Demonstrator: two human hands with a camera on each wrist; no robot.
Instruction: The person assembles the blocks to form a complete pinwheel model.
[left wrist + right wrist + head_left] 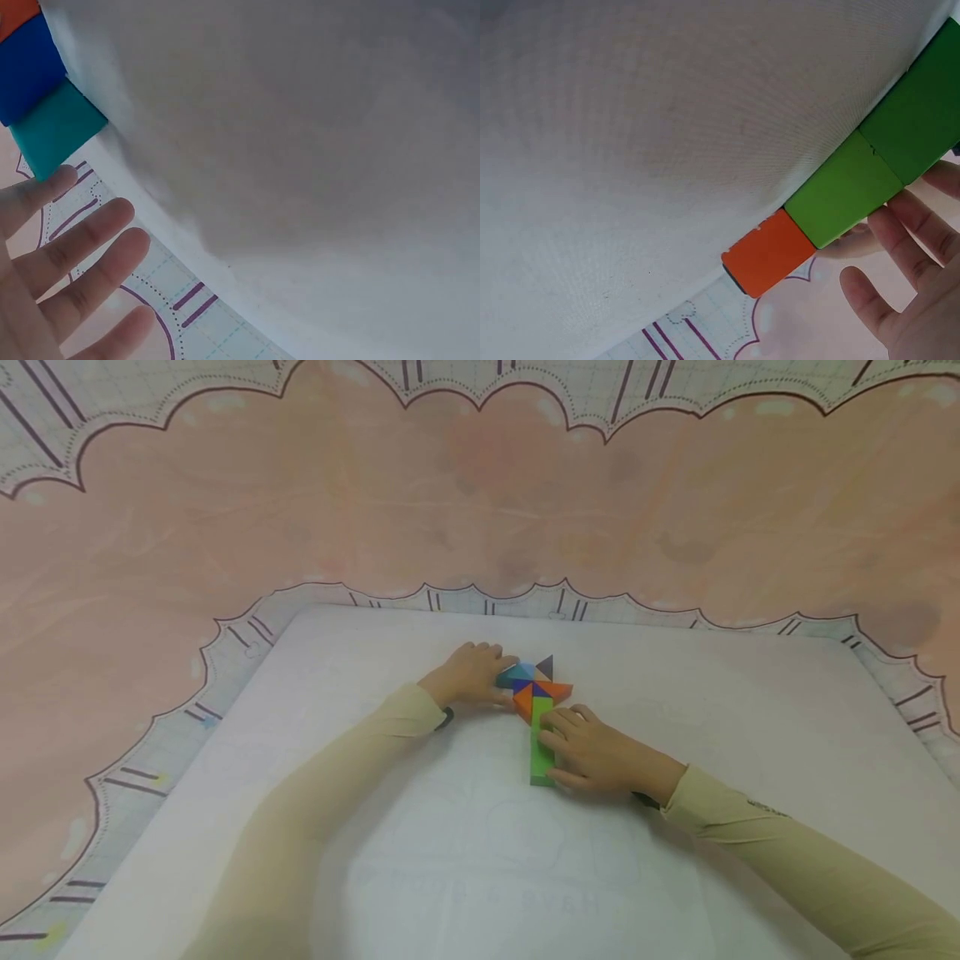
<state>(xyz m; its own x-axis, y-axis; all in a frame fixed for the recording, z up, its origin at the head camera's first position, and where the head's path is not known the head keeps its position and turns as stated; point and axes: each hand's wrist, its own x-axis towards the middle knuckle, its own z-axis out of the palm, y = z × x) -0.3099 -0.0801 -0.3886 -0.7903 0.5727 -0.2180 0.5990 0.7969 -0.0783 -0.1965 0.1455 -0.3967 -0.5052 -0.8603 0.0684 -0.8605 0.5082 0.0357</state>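
Observation:
Several coloured blocks lie together on the white table in the head view, shaped like a pinwheel on a stick. Teal (pixel 510 677), light blue, dark blue and orange pieces (pixel 557 690) make up the pinwheel, with a dark triangle (pixel 547 667) at its upper right. Below it runs a green block strip (pixel 542 758), lighter at the top. My left hand (pixel 474 675) is at the pinwheel's left side, a fingertip at the teal block (pixel 58 127), other fingers extended. Along the strip's right side rests my right hand (pixel 592 750), its fingertips at the green blocks (pixel 846 189).
The white tabletop (pixel 450 860) spreads around the blocks. Behind it hangs a pinkish patterned cloth (pixel 480 510) with scalloped edges, which also shows along the table's sides. Both forearms, in beige sleeves (pixel 330 777), reach in from the near side.

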